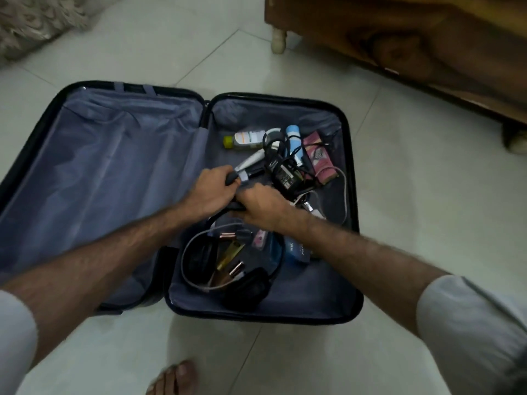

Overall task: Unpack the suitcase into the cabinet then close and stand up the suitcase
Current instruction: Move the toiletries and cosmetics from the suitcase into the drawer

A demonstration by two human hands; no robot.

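Observation:
A black suitcase [352, 195] lies open flat on the floor, grey lining showing; its left half holds nothing. The right half holds a yellow-capped bottle [245, 138], a blue spray can [293, 139], a pink box [319, 159], a black charger with cables [285, 173], black headphones [245, 286] and small cosmetics. My left hand [212, 189] is closed around a dark grey handle-like object [232, 177] in the middle of that half. My right hand [263, 205] grips a dark item beside it; what it is stays hidden under the fingers.
A wooden cabinet [413, 44] on pale round feet stands at the back right on the light tiled floor. Patterned fabric [31, 21] lies at the back left. My bare foot [176, 379] is at the bottom edge, just in front of the suitcase.

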